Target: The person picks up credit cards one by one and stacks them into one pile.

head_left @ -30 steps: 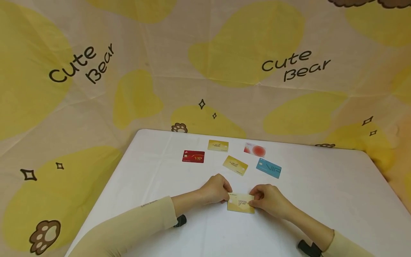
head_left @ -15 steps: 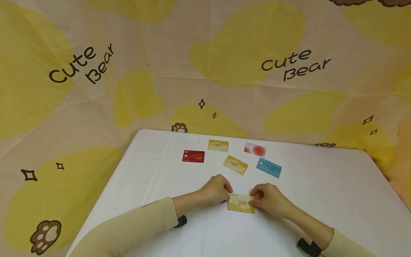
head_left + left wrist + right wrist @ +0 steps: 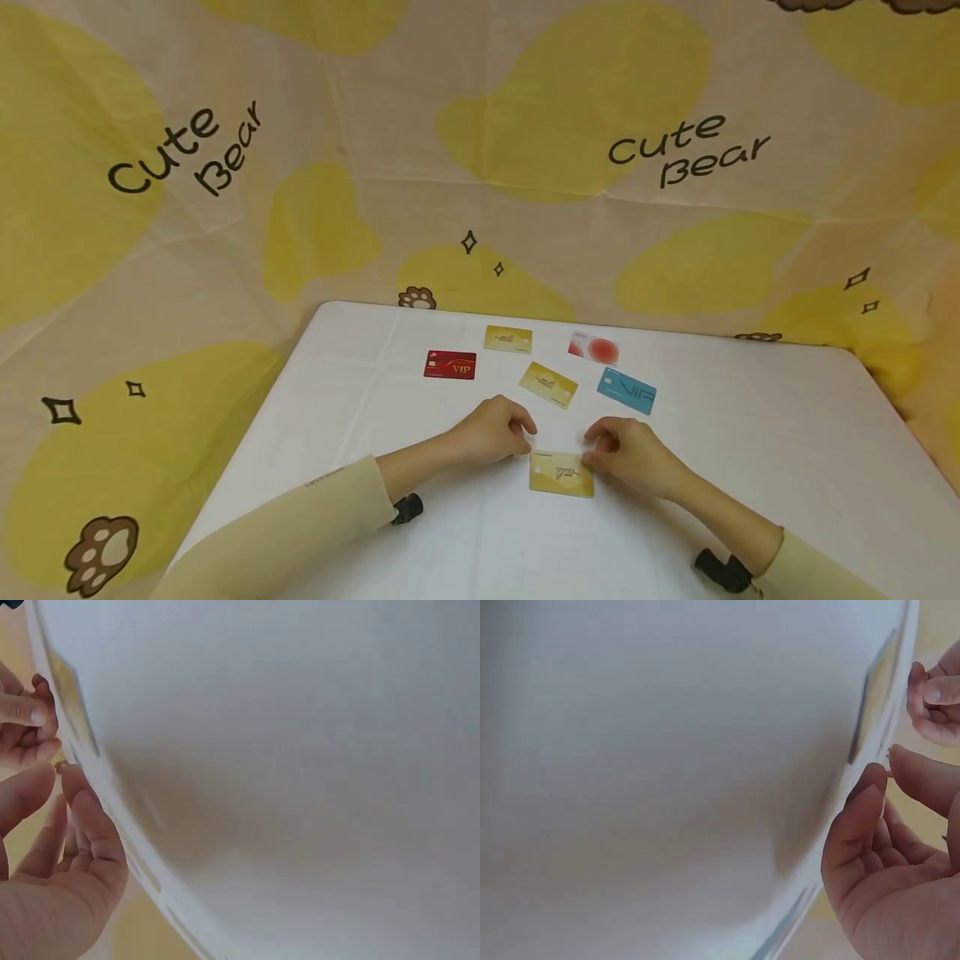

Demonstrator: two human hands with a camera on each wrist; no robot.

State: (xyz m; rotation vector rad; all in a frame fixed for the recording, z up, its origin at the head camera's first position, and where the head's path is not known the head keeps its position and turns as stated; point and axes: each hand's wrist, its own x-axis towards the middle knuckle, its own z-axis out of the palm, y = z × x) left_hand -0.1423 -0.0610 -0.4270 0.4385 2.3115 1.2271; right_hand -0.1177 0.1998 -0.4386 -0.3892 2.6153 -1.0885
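A pale gold card (image 3: 561, 475) lies flat on the white table (image 3: 450, 542), between the two hands in the head view. Just off its upper left corner is my left hand (image 3: 491, 432), its thumb and index finger parted with nothing between them. At the card's upper right corner hovers my right hand (image 3: 637, 457), fingers loosely bent and a gap between thumb and index; whether the thumb touches the card I cannot tell. The left wrist view shows the card (image 3: 73, 705) edge-on beyond the left hand (image 3: 67, 862). From the right wrist, the card (image 3: 874, 697) appears past the right hand (image 3: 900, 877).
Beyond the hands lie several more cards: a red VIP card (image 3: 450, 365), two gold cards (image 3: 508, 339), a white card with a red circle (image 3: 595, 348) and a blue VIP card (image 3: 627, 391). A patterned cloth (image 3: 525, 167) hangs behind the table's far edge.
Both hands have let go of the pale gold card. My left hand has shifted up and left from it; the right hand's fingers have risen slightly. The card stays in place.
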